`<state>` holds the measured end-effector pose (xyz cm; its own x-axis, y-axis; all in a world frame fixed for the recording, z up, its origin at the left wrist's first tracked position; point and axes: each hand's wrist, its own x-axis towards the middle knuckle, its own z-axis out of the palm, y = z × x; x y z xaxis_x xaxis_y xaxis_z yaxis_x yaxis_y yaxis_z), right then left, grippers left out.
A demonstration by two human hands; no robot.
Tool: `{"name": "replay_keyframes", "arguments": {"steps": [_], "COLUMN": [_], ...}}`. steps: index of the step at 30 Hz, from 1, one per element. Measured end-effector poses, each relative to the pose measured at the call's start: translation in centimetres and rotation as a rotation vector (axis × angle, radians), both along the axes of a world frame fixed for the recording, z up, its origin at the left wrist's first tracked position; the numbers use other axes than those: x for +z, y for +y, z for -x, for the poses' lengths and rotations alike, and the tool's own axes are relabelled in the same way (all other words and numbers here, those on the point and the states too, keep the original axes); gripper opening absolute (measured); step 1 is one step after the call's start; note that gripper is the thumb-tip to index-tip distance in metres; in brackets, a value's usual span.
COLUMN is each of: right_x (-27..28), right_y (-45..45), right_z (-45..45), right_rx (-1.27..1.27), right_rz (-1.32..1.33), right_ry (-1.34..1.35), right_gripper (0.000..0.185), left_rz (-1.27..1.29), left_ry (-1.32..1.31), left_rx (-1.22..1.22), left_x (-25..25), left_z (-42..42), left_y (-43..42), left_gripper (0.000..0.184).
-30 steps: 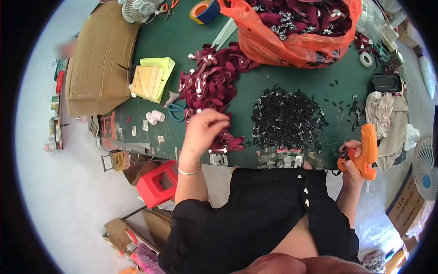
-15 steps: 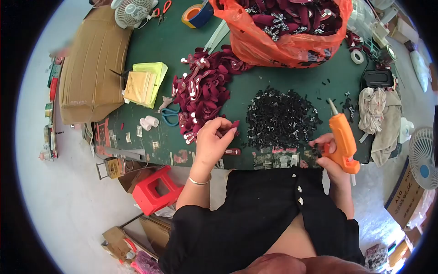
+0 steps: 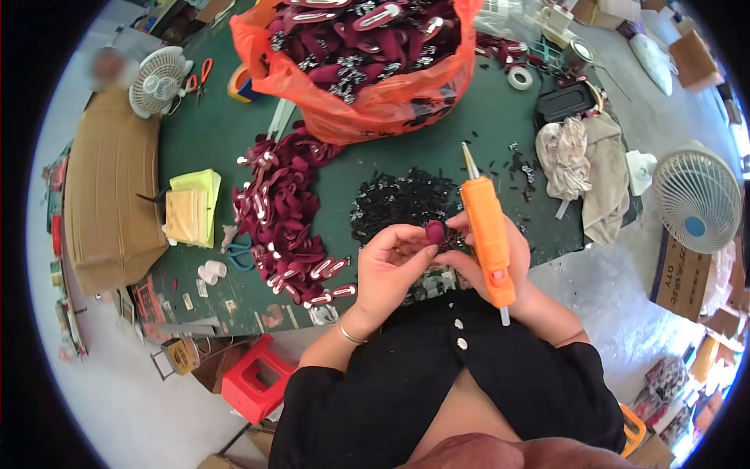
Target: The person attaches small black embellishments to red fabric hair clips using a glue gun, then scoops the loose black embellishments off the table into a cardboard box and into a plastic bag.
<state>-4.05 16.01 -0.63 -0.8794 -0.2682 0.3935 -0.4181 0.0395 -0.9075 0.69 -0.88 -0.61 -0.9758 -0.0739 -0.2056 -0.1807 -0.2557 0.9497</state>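
My left hand (image 3: 394,266) pinches a burgundy fabric-covered hair clip (image 3: 436,231) between thumb and fingertips, in front of my body at the table edge. Close against it is my right hand (image 3: 512,258), which holds an orange glue gun (image 3: 486,223) with its nozzle pointing away from me. The right fingertips meet the clip, and whether they also pinch a small black piece I cannot make out. Beyond the hands lies a heap of small black pieces (image 3: 398,199), some with silvery bits. Left of it spreads a pile of burgundy hair clips (image 3: 289,207) with metal snap backs.
A red plastic bag (image 3: 375,121) full of burgundy clips stands at the back. Blue-handled scissors (image 3: 239,255), a yellow pad (image 3: 205,207) and a cardboard box (image 3: 109,195) are on the left. Cloths (image 3: 601,180) and a fan (image 3: 695,199) are on the right.
My hands have come together, the left bringing the burgundy clip to the right hand. The glue gun has moved inward with the right hand. The camera view has shifted and turned.
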Motion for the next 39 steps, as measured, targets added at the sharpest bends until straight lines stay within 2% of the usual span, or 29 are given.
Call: {"name": "replay_keyframes", "arguments": {"steps": [2, 4, 7, 11, 14, 16, 20, 22, 24, 26, 27, 30, 31, 33, 34, 36, 37, 39], "right_x": [0.2, 0.1, 0.2, 0.0, -0.5, -0.4, -0.5, -0.7, -2.5, -2.9, -2.3, -2.6, -2.8, -2.9, -2.7, -2.2, -2.0, -1.6], "right_y": [0.0, 0.0, 0.1, -0.1, -0.1, -0.1, 0.3, 0.2, 0.7, 0.8, 0.7, 0.2, 0.2, 0.1, 0.2, 0.4, 0.3, 0.0], "right_z": [0.0, 0.0, 0.2, 0.5, 0.6, 0.4, 0.4, -0.1, -0.4, -1.3, -1.2, -1.1, -1.1, -1.0, -1.0, -0.9, -0.9, -0.9], "right_rx": [-0.036, -0.044, -0.032, -0.022, -0.039, -0.032, 0.0, -0.061, -0.025, 0.081, 0.134, 0.156, 0.155, 0.175, 0.174, 0.13, 0.129, 0.086], "right_rz": [-0.066, -0.063, -0.077, -0.049, -0.05, -0.07, -0.08, -0.004, 0.074, 0.215, 0.235, 0.356, 0.359, 0.357, 0.361, 0.154, 0.157, 0.089], "right_ry": [0.033, 0.035, 0.071, 0.091, 0.165, 0.085, 0.087, -0.06, -0.02, -0.357, -0.399, -0.511, -0.509, -0.495, -0.493, -0.455, -0.453, -0.378], "right_gripper": [0.045, 0.042, 0.039, 0.039, 0.048, 0.047, 0.052, 0.045, 0.046, 0.039, 0.03, 0.03, 0.03, 0.03, 0.03, 0.029, 0.029, 0.027], "left_rz": [0.048, 0.026, 0.107, 0.125, 0.13, 0.141, 0.12, 0.11, -0.043, -0.097, -0.153, -0.121, -0.118, -0.324, -0.29, -0.189, -0.093, -0.063], "left_ry": [0.093, 0.04, 0.106, 0.1, 0.088, 0.095, 0.087, 0.077, 0.053, 0.052, 0.048, 0.08, 0.082, 0.011, 0.078, 0.088, 0.094, 0.113], "left_rx": [-0.016, -0.033, -0.03, -0.024, -0.016, -0.019, -0.033, -0.028, 0.021, 0.043, 0.064, 0.012, 0.01, -0.009, -0.01, -0.002, 0.009, 0.001], "left_x": [0.0, -0.1, -0.4, -0.7, -0.9, -1.0, -0.7, -0.4, -0.3, -0.4, -0.6, -1.2, -1.0, -0.3, -0.2, 0.1, 0.2, -0.3], "left_z": [-0.1, -0.2, -0.3, -0.4, -0.4, -0.5, -0.5, -0.3, -0.1, 0.1, 0.2, 0.1, 0.2, 0.8, 1.0, 1.3, 1.5, 1.7], "left_y": [0.5, 0.7, 0.8, 0.8, 0.7, 0.7, 0.6, 0.5, 0.5, 0.5, 0.6, 0.2, 0.1, -0.1, 0.0, 0.5, 0.6, 0.5], "left_gripper": [0.021, 0.021, 0.019, 0.022, 0.021, 0.022, 0.022, 0.022, 0.021, 0.021, 0.021, 0.025, 0.025, 0.025, 0.026, 0.023, 0.019, 0.017]}}
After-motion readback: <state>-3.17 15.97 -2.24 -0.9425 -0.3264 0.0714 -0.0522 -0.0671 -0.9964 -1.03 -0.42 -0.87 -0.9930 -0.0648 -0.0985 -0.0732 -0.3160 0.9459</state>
